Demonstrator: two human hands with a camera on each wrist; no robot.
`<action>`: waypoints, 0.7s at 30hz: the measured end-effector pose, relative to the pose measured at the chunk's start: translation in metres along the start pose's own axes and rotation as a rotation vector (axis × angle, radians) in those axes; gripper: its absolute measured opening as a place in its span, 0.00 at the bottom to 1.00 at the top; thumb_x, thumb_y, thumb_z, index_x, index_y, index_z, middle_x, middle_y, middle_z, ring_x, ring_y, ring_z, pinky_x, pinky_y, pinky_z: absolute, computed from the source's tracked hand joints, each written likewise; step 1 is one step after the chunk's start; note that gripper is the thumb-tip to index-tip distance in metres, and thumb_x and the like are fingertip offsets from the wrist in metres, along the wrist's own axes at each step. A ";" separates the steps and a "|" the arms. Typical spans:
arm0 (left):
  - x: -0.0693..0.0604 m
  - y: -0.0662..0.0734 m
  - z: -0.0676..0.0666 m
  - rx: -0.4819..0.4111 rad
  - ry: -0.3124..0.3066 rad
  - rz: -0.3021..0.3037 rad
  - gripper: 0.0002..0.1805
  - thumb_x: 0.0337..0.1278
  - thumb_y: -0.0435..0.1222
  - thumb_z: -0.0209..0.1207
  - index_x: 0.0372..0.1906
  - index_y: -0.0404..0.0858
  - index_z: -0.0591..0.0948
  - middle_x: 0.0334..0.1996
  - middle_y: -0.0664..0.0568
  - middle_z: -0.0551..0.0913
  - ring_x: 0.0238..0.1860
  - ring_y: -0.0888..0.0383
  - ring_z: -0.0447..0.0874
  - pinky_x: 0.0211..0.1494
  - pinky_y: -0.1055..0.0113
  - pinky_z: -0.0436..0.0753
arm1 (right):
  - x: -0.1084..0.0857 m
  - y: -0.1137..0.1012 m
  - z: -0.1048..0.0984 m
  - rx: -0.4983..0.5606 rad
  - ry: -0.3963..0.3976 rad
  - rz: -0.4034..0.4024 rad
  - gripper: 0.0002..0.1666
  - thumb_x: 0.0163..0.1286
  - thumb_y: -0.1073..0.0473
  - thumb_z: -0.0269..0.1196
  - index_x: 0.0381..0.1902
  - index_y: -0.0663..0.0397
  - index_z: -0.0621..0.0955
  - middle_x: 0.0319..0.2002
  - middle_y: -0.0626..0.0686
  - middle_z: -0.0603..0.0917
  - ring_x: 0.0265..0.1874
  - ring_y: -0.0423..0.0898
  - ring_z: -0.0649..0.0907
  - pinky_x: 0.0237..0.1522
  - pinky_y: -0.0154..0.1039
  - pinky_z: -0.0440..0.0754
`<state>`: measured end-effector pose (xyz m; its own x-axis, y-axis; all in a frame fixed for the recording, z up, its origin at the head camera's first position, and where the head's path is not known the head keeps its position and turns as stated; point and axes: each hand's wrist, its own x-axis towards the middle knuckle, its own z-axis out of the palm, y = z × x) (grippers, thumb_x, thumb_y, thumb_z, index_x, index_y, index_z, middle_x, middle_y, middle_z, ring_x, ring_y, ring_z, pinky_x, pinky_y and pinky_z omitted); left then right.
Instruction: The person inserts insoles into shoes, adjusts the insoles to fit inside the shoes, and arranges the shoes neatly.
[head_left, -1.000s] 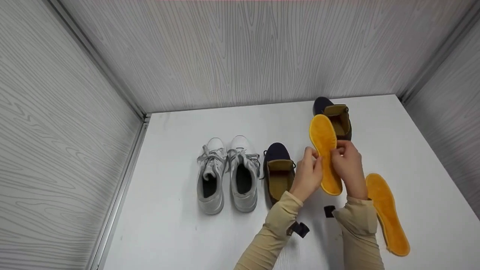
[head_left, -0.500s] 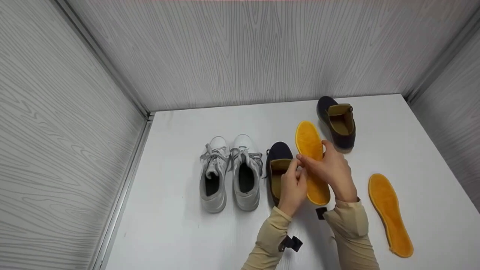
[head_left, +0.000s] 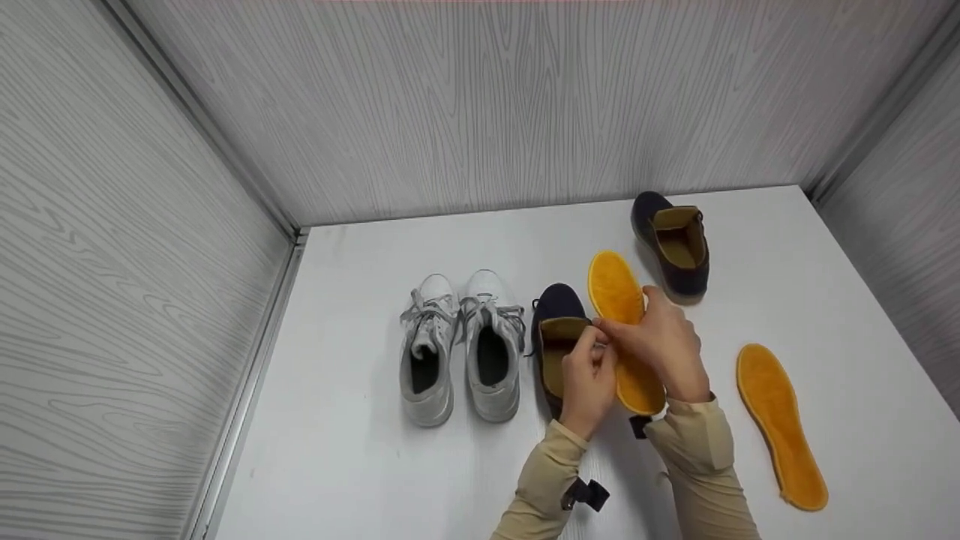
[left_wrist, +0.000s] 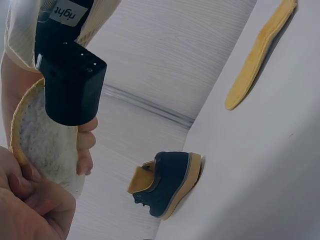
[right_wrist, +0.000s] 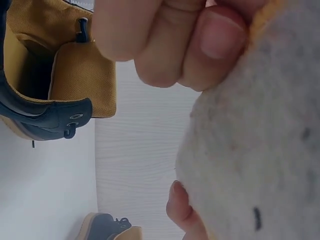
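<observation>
A yellow insole (head_left: 615,289) is held up above the table, right beside the nearer navy shoe (head_left: 559,304). My left hand (head_left: 589,379) pinches its left edge near the middle. Across the insole lies my right hand (head_left: 667,341), its thumb reaching to the left edge while other fingers hold the right edge. In the left wrist view, the insole's greyish-white underside (left_wrist: 47,142) shows, with my right fingers (left_wrist: 86,142) along it. The same underside (right_wrist: 250,150) fills much of the right wrist view. The nearer shoe's tan lining (right_wrist: 82,75) also shows there; my left arm partly hides its heel in the head view.
Another navy shoe (head_left: 679,251) stands at the back right. A second yellow insole (head_left: 780,427) lies flat on the table at the right. Two white sneakers (head_left: 427,352) stand side by side to the left. Panelled walls (head_left: 480,112) border the white table (head_left: 337,465).
Both hands have carried the insole left and slightly nearer, beside the nearer navy shoe. My right thumb has shifted across to the insole's left edge. The last half second shows little movement.
</observation>
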<state>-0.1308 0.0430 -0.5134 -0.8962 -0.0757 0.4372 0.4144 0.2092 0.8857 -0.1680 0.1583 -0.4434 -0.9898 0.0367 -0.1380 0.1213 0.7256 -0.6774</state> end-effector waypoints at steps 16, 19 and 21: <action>0.030 -0.019 -0.042 0.353 0.006 0.037 0.05 0.59 0.29 0.58 0.29 0.39 0.77 0.19 0.58 0.72 0.20 0.65 0.68 0.25 0.73 0.68 | -0.004 -0.008 0.014 0.069 0.193 -0.133 0.31 0.57 0.52 0.64 0.56 0.65 0.77 0.42 0.66 0.84 0.35 0.61 0.82 0.38 0.56 0.79; 0.045 -0.024 -0.056 0.522 -0.088 0.037 0.03 0.60 0.31 0.59 0.31 0.38 0.78 0.22 0.53 0.73 0.24 0.59 0.72 0.29 0.69 0.72 | -0.006 -0.010 0.013 0.073 0.211 -0.155 0.30 0.58 0.52 0.64 0.55 0.65 0.78 0.42 0.66 0.84 0.34 0.60 0.82 0.38 0.56 0.79; 0.054 -0.027 -0.063 0.624 -0.193 0.004 0.03 0.62 0.34 0.60 0.34 0.38 0.79 0.26 0.51 0.76 0.27 0.56 0.76 0.32 0.65 0.75 | -0.008 -0.012 0.014 0.067 0.213 -0.167 0.30 0.58 0.53 0.64 0.54 0.66 0.79 0.41 0.65 0.84 0.32 0.60 0.82 0.36 0.54 0.79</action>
<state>-0.1803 -0.0279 -0.5037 -0.9312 0.0908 0.3531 0.3003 0.7401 0.6017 -0.1608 0.1396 -0.4442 -0.9892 0.0688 0.1297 -0.0473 0.6871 -0.7251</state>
